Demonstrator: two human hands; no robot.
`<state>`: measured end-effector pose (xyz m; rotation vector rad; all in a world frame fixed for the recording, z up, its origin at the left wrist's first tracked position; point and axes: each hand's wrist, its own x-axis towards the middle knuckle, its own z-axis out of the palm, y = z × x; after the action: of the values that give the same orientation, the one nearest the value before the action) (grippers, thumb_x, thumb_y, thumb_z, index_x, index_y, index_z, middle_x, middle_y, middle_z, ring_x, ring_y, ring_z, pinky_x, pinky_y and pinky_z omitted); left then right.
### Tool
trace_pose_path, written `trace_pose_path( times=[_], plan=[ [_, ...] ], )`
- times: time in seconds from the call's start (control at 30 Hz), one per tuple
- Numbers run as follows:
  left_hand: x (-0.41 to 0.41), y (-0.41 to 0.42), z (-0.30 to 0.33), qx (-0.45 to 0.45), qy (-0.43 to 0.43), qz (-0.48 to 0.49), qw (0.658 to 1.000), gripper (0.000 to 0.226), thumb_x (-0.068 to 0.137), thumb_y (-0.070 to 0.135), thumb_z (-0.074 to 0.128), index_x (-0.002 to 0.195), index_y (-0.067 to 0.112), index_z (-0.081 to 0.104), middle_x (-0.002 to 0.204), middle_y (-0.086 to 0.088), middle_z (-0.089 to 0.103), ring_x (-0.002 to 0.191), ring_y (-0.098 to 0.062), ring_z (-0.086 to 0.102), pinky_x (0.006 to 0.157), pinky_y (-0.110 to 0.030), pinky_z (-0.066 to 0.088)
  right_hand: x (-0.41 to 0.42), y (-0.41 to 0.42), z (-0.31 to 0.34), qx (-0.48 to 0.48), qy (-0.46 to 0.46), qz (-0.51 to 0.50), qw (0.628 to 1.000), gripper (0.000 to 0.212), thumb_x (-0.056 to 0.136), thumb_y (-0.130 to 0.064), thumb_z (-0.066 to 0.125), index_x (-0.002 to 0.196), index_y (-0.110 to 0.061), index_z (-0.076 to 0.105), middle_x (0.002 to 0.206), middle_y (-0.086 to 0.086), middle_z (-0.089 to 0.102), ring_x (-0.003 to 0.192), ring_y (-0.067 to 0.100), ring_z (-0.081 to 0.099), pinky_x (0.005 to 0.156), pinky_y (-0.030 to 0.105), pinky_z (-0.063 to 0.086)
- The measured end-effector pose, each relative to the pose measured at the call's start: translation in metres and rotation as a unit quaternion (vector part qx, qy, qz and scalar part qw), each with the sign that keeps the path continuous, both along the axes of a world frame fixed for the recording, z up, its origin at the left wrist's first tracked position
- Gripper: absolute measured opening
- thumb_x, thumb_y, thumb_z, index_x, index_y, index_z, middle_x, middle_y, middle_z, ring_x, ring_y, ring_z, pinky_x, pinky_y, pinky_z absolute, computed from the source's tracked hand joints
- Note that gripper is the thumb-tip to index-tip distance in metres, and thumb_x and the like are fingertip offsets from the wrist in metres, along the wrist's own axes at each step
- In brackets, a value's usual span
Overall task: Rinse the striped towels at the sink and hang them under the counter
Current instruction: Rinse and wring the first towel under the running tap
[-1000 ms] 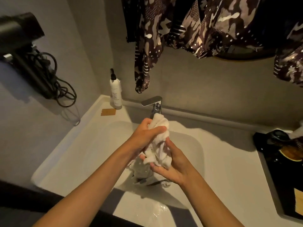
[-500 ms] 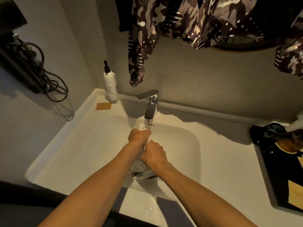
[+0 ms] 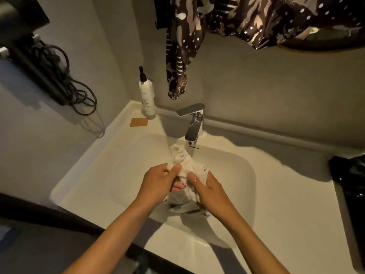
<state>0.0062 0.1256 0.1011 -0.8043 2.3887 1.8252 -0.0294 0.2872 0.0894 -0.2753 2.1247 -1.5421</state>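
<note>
Down at the front we have both forearms reaching in over the white sink (image 3: 276, 194). Our left hand (image 3: 160, 181) is curled round the bunched white towel (image 3: 183, 161), thumb and fingers pinching its near fold; our right hand (image 3: 209, 191) grips the same wad from the other side. The towel rises between them towards the chrome tap (image 3: 192, 125), its lower end trailing into the basin. Further back, a tan card (image 3: 138, 122) lies by a white pump bottle (image 3: 147, 99); its small print is too fine to read. Patterned dark fabric (image 3: 181, 56) hangs above.
</note>
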Motion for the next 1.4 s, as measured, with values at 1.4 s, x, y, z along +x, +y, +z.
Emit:
trace_pose_path(
  times=[1.4],
  plan=[
    [0.133,0.015,0.196,-0.182,0.386,-0.042,0.903,0.054,0.087,0.069,0.052,0.086,0.015,0.054,0.081,-0.005,0.061,0.074,-0.024,0.059,0.066,-0.036,0.051,0.119,0.027,0.266,-0.180,-0.063,-0.049,0.980,0.023,0.094,-0.021,0.064,0.102,-0.001,0.071,0.102,0.019,0.073,0.090,0.028,0.068,0.078,0.037,0.055]
  ],
)
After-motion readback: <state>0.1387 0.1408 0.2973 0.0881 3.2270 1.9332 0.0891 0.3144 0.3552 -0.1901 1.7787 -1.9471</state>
